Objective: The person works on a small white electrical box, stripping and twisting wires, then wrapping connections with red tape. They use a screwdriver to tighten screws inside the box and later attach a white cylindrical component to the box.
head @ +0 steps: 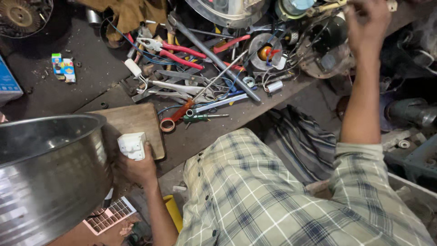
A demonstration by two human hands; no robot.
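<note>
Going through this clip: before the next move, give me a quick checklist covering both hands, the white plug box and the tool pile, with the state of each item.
1. Left hand grips the white plug box: ok, fingers wrap its lower part.
2. Box stays off the big steel bowl: ok, a gap shows.
3. Right hand in full view: not ok, it runs past the top edge.
4. What the right hand holds: cannot tell, only a pale handle lies near it.
5. Red-handled pliers free to pick: ok, they lie on top of the pile.
6. Wooden board flat: ok.
</note>
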